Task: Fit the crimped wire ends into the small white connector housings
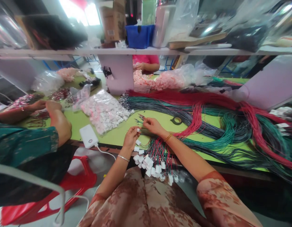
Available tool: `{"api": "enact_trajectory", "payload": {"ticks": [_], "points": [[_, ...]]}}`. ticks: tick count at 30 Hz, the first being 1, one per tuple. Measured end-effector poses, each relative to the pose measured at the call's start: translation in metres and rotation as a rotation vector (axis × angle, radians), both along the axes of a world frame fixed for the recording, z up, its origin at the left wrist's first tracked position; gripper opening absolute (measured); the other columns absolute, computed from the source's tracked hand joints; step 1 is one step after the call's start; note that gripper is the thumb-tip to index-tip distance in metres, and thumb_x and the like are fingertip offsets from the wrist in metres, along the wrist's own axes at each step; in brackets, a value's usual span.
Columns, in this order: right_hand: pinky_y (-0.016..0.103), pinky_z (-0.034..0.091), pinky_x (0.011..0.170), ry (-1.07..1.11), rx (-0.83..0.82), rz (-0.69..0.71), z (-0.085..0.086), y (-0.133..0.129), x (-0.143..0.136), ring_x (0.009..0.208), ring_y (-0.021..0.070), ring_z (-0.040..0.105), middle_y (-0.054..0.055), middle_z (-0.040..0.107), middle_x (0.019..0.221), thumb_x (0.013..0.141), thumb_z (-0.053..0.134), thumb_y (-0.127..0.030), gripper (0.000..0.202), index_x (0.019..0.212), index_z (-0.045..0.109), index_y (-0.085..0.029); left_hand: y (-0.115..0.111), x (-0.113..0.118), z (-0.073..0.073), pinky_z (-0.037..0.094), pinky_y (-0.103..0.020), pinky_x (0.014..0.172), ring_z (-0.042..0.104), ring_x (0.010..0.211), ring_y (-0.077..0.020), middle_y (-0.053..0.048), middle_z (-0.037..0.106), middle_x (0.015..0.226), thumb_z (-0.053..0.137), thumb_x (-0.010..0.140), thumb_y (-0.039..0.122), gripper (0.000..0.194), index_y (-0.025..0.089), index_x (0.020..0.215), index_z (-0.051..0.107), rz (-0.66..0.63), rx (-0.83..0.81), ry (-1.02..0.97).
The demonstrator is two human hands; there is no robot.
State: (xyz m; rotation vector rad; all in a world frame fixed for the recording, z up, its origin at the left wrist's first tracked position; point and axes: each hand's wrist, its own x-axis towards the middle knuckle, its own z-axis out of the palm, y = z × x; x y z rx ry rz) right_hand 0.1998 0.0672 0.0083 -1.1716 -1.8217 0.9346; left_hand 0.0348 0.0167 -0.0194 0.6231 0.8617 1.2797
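My left hand (131, 138) is closed around a small white plastic connector (138, 130) near the table's front edge. Just right of it, my right hand (153, 126) pinches thin wires, whose terminal ends (141, 117) poke out beyond the fingers. Below both hands, a bunch of red and green wires with white connectors (148, 162) on their ends hangs over the table edge towards my lap. A clear bag of white connectors (103, 110) lies on the green table (117, 138), to the left and beyond my hands.
Long bundles of red wires (165, 97) and dark green wires (231, 126) spread across the right side. A roll of black tape (176, 120) lies among them. A white power bank (88, 136) with a cable sits left. A co-worker's arm (57, 119) is at far left; a shelf (146, 51) crosses above.
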Motion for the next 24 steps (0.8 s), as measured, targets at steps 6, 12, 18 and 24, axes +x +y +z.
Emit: {"api": "enact_trajectory", "payload": {"ticks": [6, 12, 18, 24], "points": [[0.022, 0.028, 0.052, -0.111, -0.012, 0.133, -0.001, -0.015, 0.000, 0.055, 0.0089, 0.036, -0.004, 0.044, 0.057, 0.080, 0.050, -0.030, 0.021, 0.063, 0.050, -0.017, 0.002, 0.000, -0.002, 0.045, -0.023, 0.070, 0.059, 0.071, -0.0088, -0.003, 0.069, 0.090, 0.078, 0.068, 0.031, 0.029, 0.017, 0.087, 0.062, 0.000, 0.003, 0.005], [0.022, 0.028, 0.052, -0.122, -0.028, 0.146, -0.004, -0.013, 0.000, 0.054, 0.0090, 0.035, -0.004, 0.043, 0.056, 0.081, 0.050, -0.029, 0.022, 0.062, 0.047, -0.018, 0.001, 0.000, -0.001, 0.044, -0.022, 0.069, 0.059, 0.071, -0.0083, -0.004, 0.070, 0.092, 0.080, 0.067, 0.032, 0.031, 0.017, 0.087, 0.062, -0.001, 0.005, 0.003], [0.021, 0.028, 0.051, -0.138, -0.022, 0.154, -0.004, -0.017, -0.003, 0.054, 0.0094, 0.037, -0.004, 0.045, 0.055, 0.083, 0.050, -0.030, 0.025, 0.062, 0.046, -0.018, -0.001, 0.004, -0.001, 0.044, -0.023, 0.066, 0.056, 0.064, -0.0079, 0.000, 0.067, 0.077, 0.083, 0.062, 0.035, 0.033, 0.017, 0.084, 0.066, 0.003, 0.057, 0.123], [0.022, 0.032, 0.056, -0.193, 0.082, 0.196, 0.005, -0.024, 0.004, 0.056, 0.0096, 0.041, -0.003, 0.051, 0.060, 0.083, 0.051, -0.026, 0.017, 0.067, 0.050, -0.018, 0.001, 0.004, -0.004, 0.043, -0.022, 0.062, 0.055, 0.061, -0.0076, 0.000, 0.066, 0.074, 0.083, 0.060, 0.040, 0.037, 0.016, 0.083, 0.068, 0.032, 0.041, 0.150]]}}
